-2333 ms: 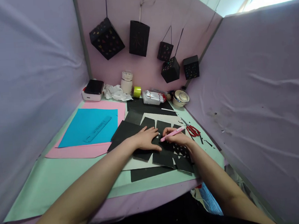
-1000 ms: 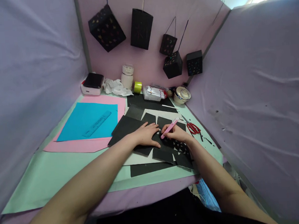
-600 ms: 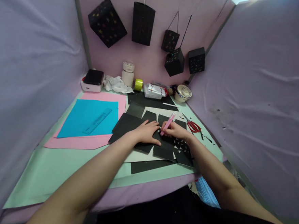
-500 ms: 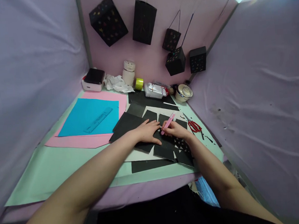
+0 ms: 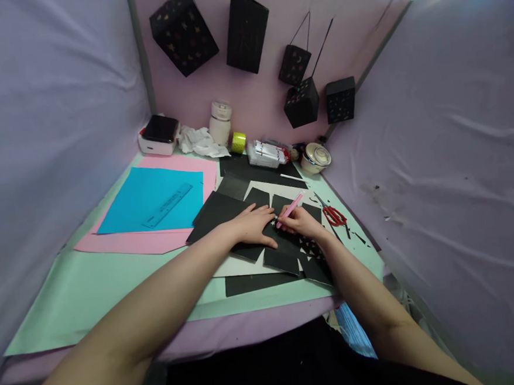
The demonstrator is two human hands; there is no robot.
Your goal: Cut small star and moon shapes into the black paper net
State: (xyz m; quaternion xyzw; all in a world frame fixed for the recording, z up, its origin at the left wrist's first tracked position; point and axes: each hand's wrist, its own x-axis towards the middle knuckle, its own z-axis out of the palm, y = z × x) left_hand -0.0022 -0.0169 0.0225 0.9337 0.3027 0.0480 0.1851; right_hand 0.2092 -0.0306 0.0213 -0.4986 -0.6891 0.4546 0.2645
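Observation:
My left hand (image 5: 254, 226) lies flat with fingers spread on a black sheet of card (image 5: 282, 256) that has slits and flaps along its edges. Just to its right, my right hand (image 5: 300, 220) grips a pink craft knife (image 5: 292, 205) like a pen, its lower end down at the card. Small star-shaped cut-outs (image 5: 273, 222) show between the two hands. Triangular cut-outs (image 5: 310, 247) pattern the card below my right wrist, which partly covers them. Under the card lies a whitish board (image 5: 240, 268).
Red-handled scissors (image 5: 334, 215) and black scraps lie right. A blue sheet (image 5: 121, 202) with a ruler (image 5: 170, 204) rests on pink paper (image 5: 132, 243) at left. A white bottle (image 5: 220, 123), yellow tape roll (image 5: 238, 142) and lidded pot (image 5: 315, 158) stand behind. Black box lanterns (image 5: 248, 33) hang above.
The pink craft knife has shifted slightly and leans a little lower with my right hand. My left hand stays in place on the card. The whole view has tilted slightly.

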